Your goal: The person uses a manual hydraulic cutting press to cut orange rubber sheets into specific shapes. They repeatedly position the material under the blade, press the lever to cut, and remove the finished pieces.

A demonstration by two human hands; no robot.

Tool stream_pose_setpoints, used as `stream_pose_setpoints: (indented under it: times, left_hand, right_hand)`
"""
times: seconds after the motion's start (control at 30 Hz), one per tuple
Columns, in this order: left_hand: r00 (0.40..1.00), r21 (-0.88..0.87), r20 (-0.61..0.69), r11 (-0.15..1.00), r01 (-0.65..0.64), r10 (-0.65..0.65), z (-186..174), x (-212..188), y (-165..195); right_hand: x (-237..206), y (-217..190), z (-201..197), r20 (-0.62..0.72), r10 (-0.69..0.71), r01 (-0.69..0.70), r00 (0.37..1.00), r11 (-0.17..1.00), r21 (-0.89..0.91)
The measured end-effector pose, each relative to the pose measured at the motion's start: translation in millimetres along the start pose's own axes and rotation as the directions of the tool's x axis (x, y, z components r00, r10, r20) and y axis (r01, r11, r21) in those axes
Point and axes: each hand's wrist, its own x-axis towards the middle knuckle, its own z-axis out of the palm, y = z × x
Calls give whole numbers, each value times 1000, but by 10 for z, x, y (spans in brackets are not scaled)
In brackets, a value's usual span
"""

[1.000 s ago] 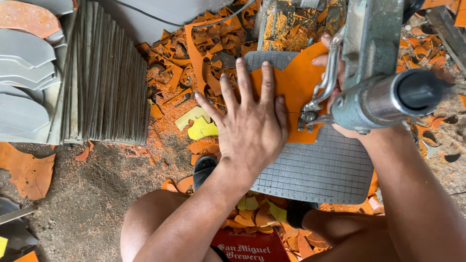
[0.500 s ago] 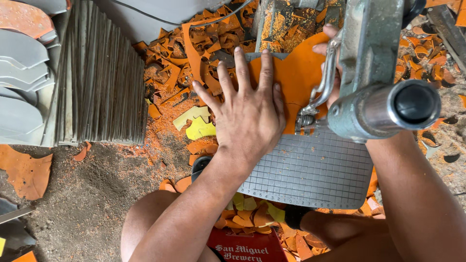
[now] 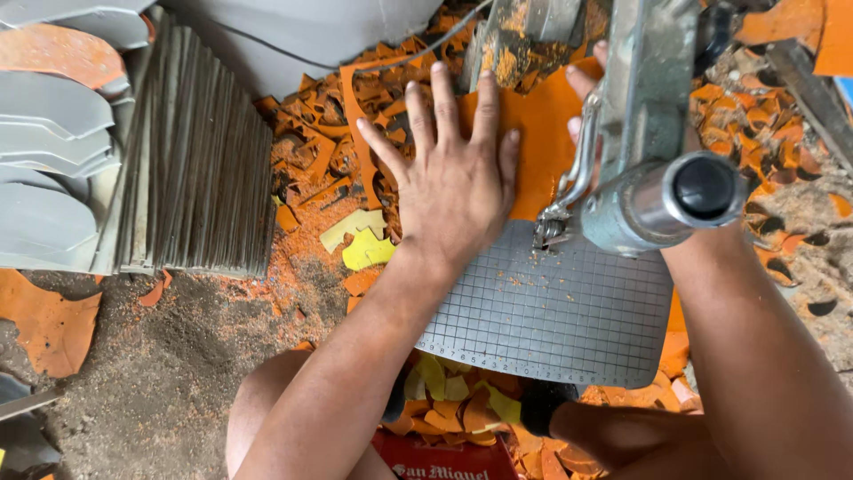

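A flat orange sheet of rubbery material (image 3: 542, 133) lies on the grey gridded table (image 3: 569, 320) of a metal cutting machine (image 3: 649, 160), its near edge right at the blade area under the machine's head. The left hand (image 3: 453, 187) is spread flat on the sheet, fingers fanned and pressing it down. The right hand (image 3: 591, 98) is mostly hidden behind the machine; only fingertips show on the sheet's far side, so I cannot tell its grip. Orange offcuts (image 3: 329, 142) litter the ground around, beside a row of upright grey sheets (image 3: 195, 169).

The left hand's fingers sit near the blade; if the sheet slips or jerks forward, they could slide into it. Compared with a moment ago, the sheet has been pushed further away, exposing more grid.
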Motion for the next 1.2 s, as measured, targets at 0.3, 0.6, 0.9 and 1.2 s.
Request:
stream_pose_setpoints:
  times: [0.3, 0.6, 0.9, 1.2]
  left_hand:
    - [992, 79, 50, 990, -119, 116, -409, -1065, -172]
    - [917, -25, 219, 941, -337, 334, -515, -1477, -61]
    - [929, -63, 151, 941, -332, 338, -313, -1638, 85]
    - [935, -100, 148, 946, -309, 321, -298, -1529, 37]
  right_hand:
    - [-1324, -38, -497, 151, 195, -136, 969, 933, -333]
    - [-1906, -761, -1165, 535, 584, -466, 611, 811, -353]
    - [-1669, -487, -1004, 212, 14, -5, 977, 999, -42]
    - [-1561, -222, -686, 367, -35, -27, 930, 987, 161]
